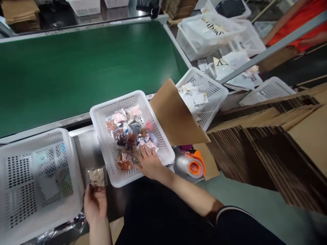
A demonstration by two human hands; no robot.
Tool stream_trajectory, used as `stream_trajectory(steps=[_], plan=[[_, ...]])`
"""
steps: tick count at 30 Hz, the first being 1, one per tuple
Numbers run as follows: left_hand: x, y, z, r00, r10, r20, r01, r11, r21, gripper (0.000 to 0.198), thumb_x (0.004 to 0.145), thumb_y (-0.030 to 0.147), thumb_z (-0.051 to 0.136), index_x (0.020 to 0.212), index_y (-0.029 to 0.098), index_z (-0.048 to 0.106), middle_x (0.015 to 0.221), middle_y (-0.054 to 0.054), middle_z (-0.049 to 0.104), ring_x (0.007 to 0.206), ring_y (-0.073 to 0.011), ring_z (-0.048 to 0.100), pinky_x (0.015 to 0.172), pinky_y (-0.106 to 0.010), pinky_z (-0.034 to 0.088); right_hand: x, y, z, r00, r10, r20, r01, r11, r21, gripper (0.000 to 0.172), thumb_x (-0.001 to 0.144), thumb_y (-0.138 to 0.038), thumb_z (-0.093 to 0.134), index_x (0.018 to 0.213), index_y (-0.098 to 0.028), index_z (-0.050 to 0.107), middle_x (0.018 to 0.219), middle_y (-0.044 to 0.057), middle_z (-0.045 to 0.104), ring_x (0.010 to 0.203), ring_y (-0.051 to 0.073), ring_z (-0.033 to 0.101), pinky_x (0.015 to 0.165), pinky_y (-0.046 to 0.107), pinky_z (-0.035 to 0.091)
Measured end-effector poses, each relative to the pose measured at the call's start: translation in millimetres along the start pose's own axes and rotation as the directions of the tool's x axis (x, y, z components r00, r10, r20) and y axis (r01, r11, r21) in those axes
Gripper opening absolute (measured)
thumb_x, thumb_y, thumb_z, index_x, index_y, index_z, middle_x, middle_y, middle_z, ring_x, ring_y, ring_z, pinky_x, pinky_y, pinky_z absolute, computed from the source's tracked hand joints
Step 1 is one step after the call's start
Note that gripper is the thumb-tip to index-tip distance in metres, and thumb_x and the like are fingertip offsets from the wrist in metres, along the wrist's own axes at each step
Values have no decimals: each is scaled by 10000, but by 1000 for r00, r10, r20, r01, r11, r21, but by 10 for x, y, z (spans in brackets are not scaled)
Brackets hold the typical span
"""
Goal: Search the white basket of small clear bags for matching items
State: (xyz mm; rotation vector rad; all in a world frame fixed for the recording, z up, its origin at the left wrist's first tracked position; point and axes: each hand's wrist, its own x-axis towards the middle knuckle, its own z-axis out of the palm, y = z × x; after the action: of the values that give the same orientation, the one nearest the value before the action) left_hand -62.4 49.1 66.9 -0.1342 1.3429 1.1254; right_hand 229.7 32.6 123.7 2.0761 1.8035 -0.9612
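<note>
A white perforated basket (107,112) in front of me holds several small clear packets (129,131) of coloured bits. My right hand (149,160) reaches into its near end, fingers curled down on the packets; whether they grip one is hidden. My left hand (95,203) is lower left, outside the basket, closed on a small clear packet of beige bits (96,177) held up by its bottom edge.
Another white basket (38,183) sits at the left with flat clear bags in it. A green conveyor belt (84,68) runs behind. An orange tape dispenser (192,164), a brown cardboard sheet (176,115), flattened cartons (276,149) and more baskets (204,92) lie to the right.
</note>
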Motion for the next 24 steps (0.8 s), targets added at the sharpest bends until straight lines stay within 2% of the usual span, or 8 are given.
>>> stream_trajectory(steps=[3, 6, 10, 14, 18, 20, 22, 24], plan=[[15, 13, -19, 1000, 21, 14, -22, 999, 28, 103, 846, 239, 781, 873, 195, 693, 721, 49, 737, 569, -91, 665, 625, -171, 637, -262, 20, 15, 998, -55, -35, 56, 998, 24, 654, 1093, -478, 512, 1641, -125, 458, 1719, 210, 270, 1612, 460, 205, 1294, 690, 289], [-36, 23, 42, 999, 37, 17, -37, 999, 34, 105, 843, 243, 775, 913, 189, 718, 794, 28, 773, 664, -118, 719, 676, -212, 666, -417, 87, -105, 997, -70, 17, 69, 996, 56, 564, 1099, -400, 526, 1548, -62, 562, 1678, 209, 381, 1585, 425, 308, 1317, 595, 320], [-204, 31, 195, 996, 89, 28, -91, 992, 82, 117, 855, 235, 768, 949, 166, 762, 896, -9, 818, 777, -153, 766, 803, -292, 693, -470, 261, -252, 992, -42, 120, 35, 998, 61, 498, 1108, -305, 502, 1491, -1, 596, 1625, 205, 467, 1569, 345, 375, 1332, 483, 328], [-368, 25, 377, 987, 136, 85, -147, 979, 142, 255, 745, 300, 912, 900, 149, 777, 820, -9, 800, 692, -132, 730, 783, -285, 683, -445, 427, -230, 991, -12, 137, 7, 999, 40, 528, 1117, -318, 474, 1514, 17, 567, 1647, 195, 423, 1586, 340, 337, 1333, 474, 331], [-448, 8, 504, 978, 151, 147, -170, 977, 126, 300, 717, 302, 953, 930, 166, 791, 783, 10, 774, 688, -119, 723, 796, -279, 677, -478, 509, -132, 995, -34, 89, 31, 999, 32, 551, 1126, -355, 430, 1507, 16, 574, 1647, 189, 426, 1588, 359, 330, 1327, 525, 333], [-460, 4, 530, 975, 154, 163, -174, 977, 120, 313, 709, 282, 955, 954, 173, 794, 779, 11, 775, 709, -130, 741, 795, -276, 679, -536, 529, -122, 999, -53, 6, 52, 996, 65, 517, 1121, -351, 434, 1470, -18, 621, 1588, 183, 523, 1533, 360, 430, 1295, 524, 390], [-456, 3, 537, 977, 153, 149, -172, 977, 127, 347, 676, 269, 963, 963, 172, 795, 760, 15, 773, 700, -139, 747, 779, -281, 685, -599, 530, -156, 996, -56, -71, 63, 992, 106, 437, 1115, -333, 453, 1380, -78, 690, 1459, 168, 639, 1396, 341, 560, 1202, 494, 493], [-440, 1, 534, 979, 156, 129, -175, 972, 153, 360, 648, 269, 967, 944, 165, 790, 749, 14, 773, 685, -144, 746, 757, -284, 689, -636, 503, -219, 997, -40, -65, 46, 994, 101, 353, 1114, -315, 473, 1248, -126, 740, 1290, 142, 705, 1225, 314, 634, 1092, 465, 550]])
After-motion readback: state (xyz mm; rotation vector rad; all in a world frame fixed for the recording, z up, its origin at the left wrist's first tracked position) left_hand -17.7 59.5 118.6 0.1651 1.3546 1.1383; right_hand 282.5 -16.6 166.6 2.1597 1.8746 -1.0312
